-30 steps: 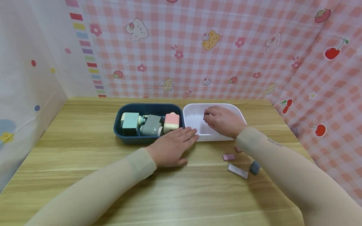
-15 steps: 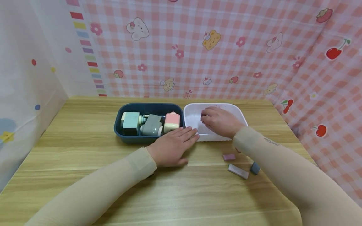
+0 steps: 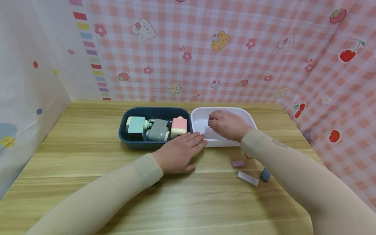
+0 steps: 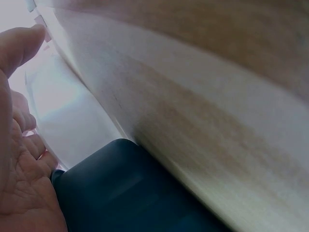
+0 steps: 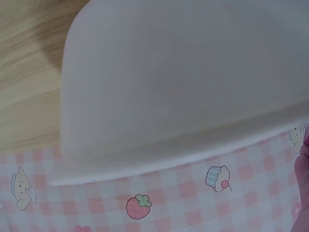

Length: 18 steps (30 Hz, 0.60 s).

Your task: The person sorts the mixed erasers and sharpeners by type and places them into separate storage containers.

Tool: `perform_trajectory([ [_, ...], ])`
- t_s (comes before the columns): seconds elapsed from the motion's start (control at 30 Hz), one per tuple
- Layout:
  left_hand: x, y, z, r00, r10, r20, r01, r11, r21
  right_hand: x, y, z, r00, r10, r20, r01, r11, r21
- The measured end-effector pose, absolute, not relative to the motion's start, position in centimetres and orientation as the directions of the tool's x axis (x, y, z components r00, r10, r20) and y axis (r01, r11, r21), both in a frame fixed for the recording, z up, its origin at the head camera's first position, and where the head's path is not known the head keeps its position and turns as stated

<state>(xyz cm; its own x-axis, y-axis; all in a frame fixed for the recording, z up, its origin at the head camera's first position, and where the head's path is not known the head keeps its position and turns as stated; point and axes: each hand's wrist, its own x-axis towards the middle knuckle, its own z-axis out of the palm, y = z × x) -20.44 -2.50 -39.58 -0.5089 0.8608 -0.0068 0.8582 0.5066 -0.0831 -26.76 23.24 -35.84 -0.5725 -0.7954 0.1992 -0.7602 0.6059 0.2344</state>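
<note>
My left hand (image 3: 177, 153) lies palm down with straight fingers. Its fingertips touch where the dark blue tray (image 3: 138, 146) meets the white tray (image 3: 223, 143). Over the white tray, my right hand (image 3: 229, 124) has curled fingers that pinch a small pinkish block (image 5: 306, 137), mostly hidden by the hand. Just in front of that tray, on the table, lie a pink block (image 3: 238, 163), a white bar (image 3: 247, 178), a blue-grey block (image 3: 265, 175) and a reddish piece (image 3: 248, 156) partly under the right sleeve.
The dark blue tray holds a mint-green boxy toy (image 3: 136, 127), a grey one (image 3: 158, 130) and a pink-and-cream one (image 3: 178, 126). Checked cloth (image 3: 188, 71) hangs behind the wooden table (image 3: 182, 205). A small dark object (image 3: 156, 182) shows beneath the left sleeve.
My right hand has shifted slightly to the left over the white tray. The left hand stays where it was, and the loose blocks on the table have not moved.
</note>
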Motion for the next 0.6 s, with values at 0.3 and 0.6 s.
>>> perform_trajectory([
  [0.3,-20.46,-2.45,-39.6,-0.512,0.859,-0.013,0.856,0.509,-0.086,-26.79,22.92,-35.79,-0.584,-0.791,0.181,-0.755,0.612,0.237],
  [0.6,-20.38,-2.41,-39.46,-0.52,0.854,-0.025,0.852,0.517,-0.087,-26.75,23.06,-35.76,-0.629,-0.765,0.137,-0.728,0.641,0.242],
])
